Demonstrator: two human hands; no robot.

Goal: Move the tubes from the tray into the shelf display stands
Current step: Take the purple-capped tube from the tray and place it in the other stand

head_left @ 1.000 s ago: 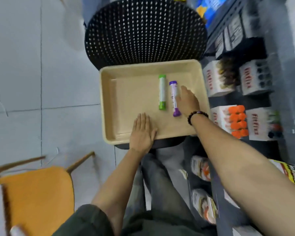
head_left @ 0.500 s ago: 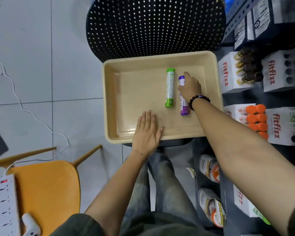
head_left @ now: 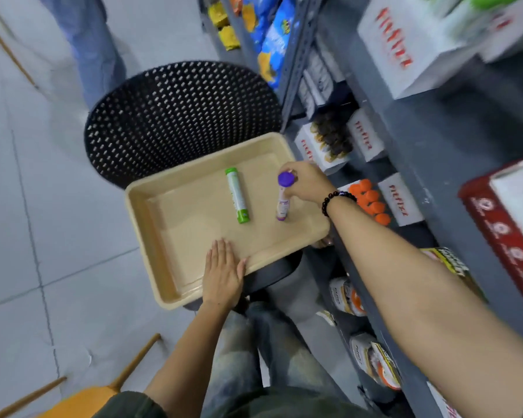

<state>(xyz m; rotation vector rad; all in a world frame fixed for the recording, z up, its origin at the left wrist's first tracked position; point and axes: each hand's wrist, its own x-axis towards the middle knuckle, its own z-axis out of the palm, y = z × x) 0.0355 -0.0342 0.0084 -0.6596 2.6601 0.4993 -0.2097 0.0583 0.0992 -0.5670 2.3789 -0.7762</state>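
Note:
A beige tray (head_left: 169,267) rests on a black chair seat beside the grey shelves. A green tube (head_left: 237,195) lies flat in the tray. My right hand (head_left: 307,182) grips the purple-capped tube (head_left: 283,196) near its cap, tipped upright with its lower end near the tray floor. My left hand (head_left: 223,274) lies flat, fingers together, on the tray's near rim. White display stands (head_left: 400,199) with red lettering sit on the shelf to the right; one holds orange-capped tubes (head_left: 370,200), another holds dark-capped tubes (head_left: 332,140).
The black perforated chair back (head_left: 178,119) rises behind the tray. A person's legs (head_left: 88,46) stand at the far left. An orange chair (head_left: 82,399) is at the bottom left. Jars (head_left: 346,297) fill the lower shelf; snack bags (head_left: 269,28) hang further along.
My right hand has closed on the purple tube and tipped it up from lying flat. My head has turned, so the shelves fill more of the view. The left hand stays on the rim.

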